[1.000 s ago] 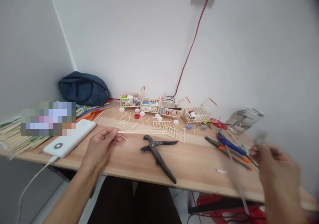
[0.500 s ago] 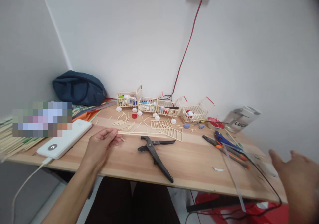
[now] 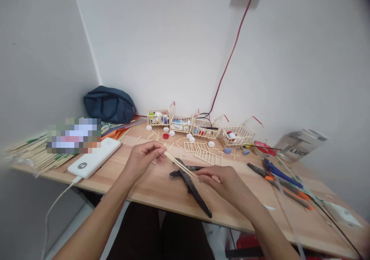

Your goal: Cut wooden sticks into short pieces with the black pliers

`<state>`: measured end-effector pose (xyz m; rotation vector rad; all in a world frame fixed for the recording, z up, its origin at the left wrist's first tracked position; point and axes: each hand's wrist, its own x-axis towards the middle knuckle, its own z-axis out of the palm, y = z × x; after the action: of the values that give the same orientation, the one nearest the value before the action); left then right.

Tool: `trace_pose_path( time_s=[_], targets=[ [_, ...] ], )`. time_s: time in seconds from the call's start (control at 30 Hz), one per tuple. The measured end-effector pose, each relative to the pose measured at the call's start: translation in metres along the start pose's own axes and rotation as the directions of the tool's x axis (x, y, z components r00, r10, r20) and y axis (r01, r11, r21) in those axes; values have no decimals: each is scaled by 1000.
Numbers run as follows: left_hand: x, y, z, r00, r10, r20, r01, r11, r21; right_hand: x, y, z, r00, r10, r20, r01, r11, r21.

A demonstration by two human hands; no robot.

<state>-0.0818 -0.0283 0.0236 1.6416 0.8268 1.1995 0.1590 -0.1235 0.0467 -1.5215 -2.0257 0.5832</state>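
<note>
Two thin bamboo sticks (image 3: 181, 164) stretch between my hands, slanting down to the right above the table. My left hand (image 3: 146, 156) pinches their far-left ends between thumb and fingers. At the other end, my right hand (image 3: 222, 179) has its thumb and fingertips closed round the tips. Beneath the sticks lies a black plier-like cutter (image 3: 196, 196), partly covered by them and by my right hand. Just behind are flat ladder-like stick frames (image 3: 208, 157) and short cut stick pieces (image 3: 153, 135).
Small stick-built carts (image 3: 237, 135) holding coloured bits line the wall, with white bottle caps (image 3: 211, 144) near them. Orange-handled pliers (image 3: 289, 192) and a tilted clear jar (image 3: 300, 146) are at right. A white power bank (image 3: 95, 157), bundled sticks (image 3: 29, 152) and a blue bag (image 3: 110, 103) stand left.
My right hand has come in from the far right and taken the sticks' right ends. My left hand has raised its end, and the view has shifted slightly left.
</note>
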Motion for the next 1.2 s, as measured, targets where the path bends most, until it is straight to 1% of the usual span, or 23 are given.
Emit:
trace_pose_path(
  time_s=[0.13,0.23,0.3,0.37,0.43,0.5,0.57,0.6,0.67,0.73,0.8,0.83,0.87,0.9,0.93,0.97,1.0,1.07,1.1,1.13,1.17,1.2],
  targets=[
    [12,1,-3,995,-2,96,2,1000,2,7,5,17,982,72,174,-93,989,112],
    [22,-1,-4,991,-40,129,47,998,-51,9,8,29,966,110,232,-169,953,253],
    [25,-5,-1,988,-100,116,118,980,-162,11,7,36,958,141,248,-222,915,336],
    [22,-9,6,972,-191,134,224,929,-294,16,3,43,950,184,251,-273,882,385],
    [13,-13,14,935,-283,213,345,867,-360,21,-2,50,945,221,240,-305,858,413],
    [3,-15,23,897,-334,291,425,833,-355,27,-5,58,947,218,238,-304,852,427],
    [-5,-16,26,886,-350,303,445,824,-350,32,-7,65,953,179,246,-271,865,421],
    [-7,-16,25,890,-354,287,441,829,-344,34,-7,67,956,162,245,-254,876,410],
    [-5,-17,16,907,-364,213,415,856,-307,37,-6,70,963,150,224,-230,891,392],
    [1,-19,-2,924,-365,116,383,895,-230,40,-3,70,966,155,205,-226,890,396],
    [8,-22,-24,936,-350,32,351,929,-119,43,-1,69,968,156,199,-229,875,426],
    [11,-25,-35,941,-338,0,338,941,-15,43,0,69,967,159,199,-234,864,446],
    [14,-28,-45,950,-311,-36,313,940,136,44,1,69,966,164,197,-240,852,466],
    [16,-32,-53,961,-265,-83,278,910,309,44,2,70,966,170,196,-246,837,489],
    [18,-36,-60,970,-204,-135,244,841,483,44,2,71,964,172,200,-253,821,512],
    [19,-39,-65,973,-160,-169,231,744,627,44,2,72,963,172,208,-259,806,532],
    [20,-43,-68,972,-135,-193,234,640,732,43,3,74,961,170,218,-264,794,547],
    [20,-47,-69,967,-147,-210,255,468,846,42,3,77,955,174,239,-282,784,554],
    [19,-48,-67,965,-160,-208,256,413,874,41,2,78,951,182,248,-293,784,548],
    [18,-48,-65,967,-159,-198,245,380,892,40,2,78,948,190,253,-302,785,540],
    [16,-47,-63,975,-136,-177,215,367,905,40,1,78,946,199,255,-309,789,531],
    [13,-45,-60,986,-99,-136,164,376,912,39,1,78,945,204,256,-313,793,522]
  ],
)
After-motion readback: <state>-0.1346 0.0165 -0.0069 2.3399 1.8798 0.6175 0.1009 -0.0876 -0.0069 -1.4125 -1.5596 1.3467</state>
